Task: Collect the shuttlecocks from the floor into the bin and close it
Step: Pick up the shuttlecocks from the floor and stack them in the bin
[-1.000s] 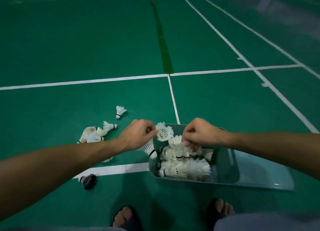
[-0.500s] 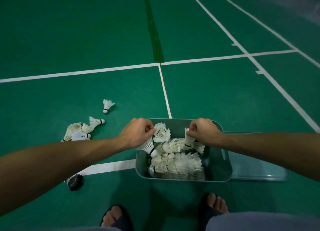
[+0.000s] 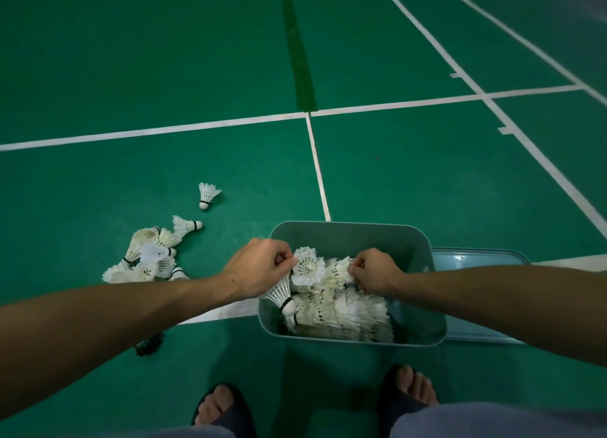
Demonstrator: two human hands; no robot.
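A grey-green bin (image 3: 423, 250) stands on the green court floor right in front of my feet, with rows of white shuttlecocks (image 3: 348, 316) lying inside. My left hand (image 3: 259, 270) hovers over the bin's left rim, closed on two shuttlecocks (image 3: 279, 294), one pointing cork-down, one facing me. My right hand (image 3: 374, 273) is inside the bin, fingers pinched on a shuttlecock (image 3: 340, 270) in the upper row. A heap of white shuttlecocks (image 3: 147, 257) lies on the floor left of the bin, with one more (image 3: 207, 194) farther back. The bin's lid (image 3: 473, 260) lies flat on the right.
A small dark object (image 3: 149, 344) lies on the floor under my left forearm. My two feet in dark sandals (image 3: 226, 408) stand just below the bin. White court lines (image 3: 197, 125) cross the green floor beyond.
The camera has tilted down and closer. My right hand has sunk a little lower onto the shuttlecocks in the bin. My left hand keeps its hold at the bin's left rim.
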